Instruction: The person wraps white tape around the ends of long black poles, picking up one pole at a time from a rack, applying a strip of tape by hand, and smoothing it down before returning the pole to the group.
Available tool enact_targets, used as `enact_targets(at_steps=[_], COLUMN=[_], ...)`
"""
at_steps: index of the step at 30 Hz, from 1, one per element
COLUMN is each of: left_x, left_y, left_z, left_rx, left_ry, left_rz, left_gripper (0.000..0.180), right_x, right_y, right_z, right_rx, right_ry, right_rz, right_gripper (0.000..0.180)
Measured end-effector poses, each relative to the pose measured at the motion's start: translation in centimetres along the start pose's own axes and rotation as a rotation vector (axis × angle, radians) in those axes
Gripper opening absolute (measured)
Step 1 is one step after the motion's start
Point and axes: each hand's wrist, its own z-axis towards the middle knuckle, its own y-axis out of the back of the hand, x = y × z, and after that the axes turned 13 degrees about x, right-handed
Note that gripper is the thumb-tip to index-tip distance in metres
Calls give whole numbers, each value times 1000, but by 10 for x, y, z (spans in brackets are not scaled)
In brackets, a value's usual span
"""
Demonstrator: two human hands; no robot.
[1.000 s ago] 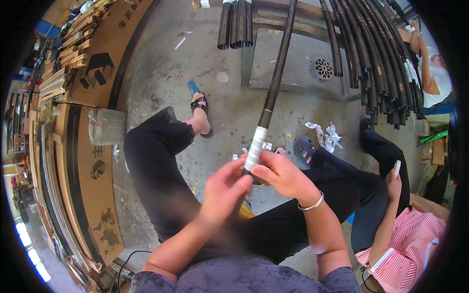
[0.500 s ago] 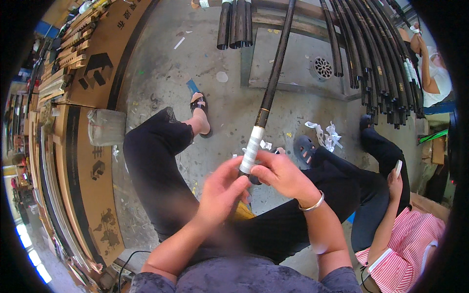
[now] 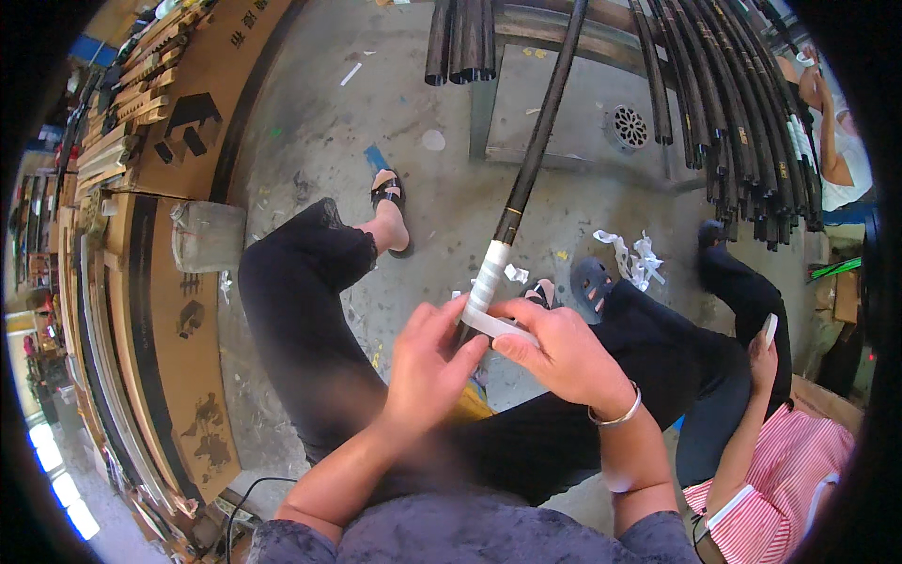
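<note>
Head cam, L of pair, fisheye, dn-facing, close abv L hand [image 3: 430, 362] & R hand [image 3: 571, 353]

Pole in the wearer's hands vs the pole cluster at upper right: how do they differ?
The held pole slants alone through the middle of the view; the pole cluster is many poles side by side.

Toward its near end, the held pole is wrapped in white tape, a loose strip running to the right hand; most near ends in the pole cluster look bare.

Shared: dark shafts with gold-coloured marks.
</note>
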Motion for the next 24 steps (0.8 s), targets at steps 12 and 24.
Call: enact_targets(at_steps=[12,24], left_x=[5,4], left_y=[0,4], left_z=[-5,-7], left_rx=[182,339], left_ry=[156,145], left_rz=[-947,-1066], left_gripper=[39,55], right_x=[-7,-10], right_y=[1,-2], right_z=[6,15], right_rx=[17,4], right_ry=[-29,29], right_rz=[80,116], right_gripper=[34,37])
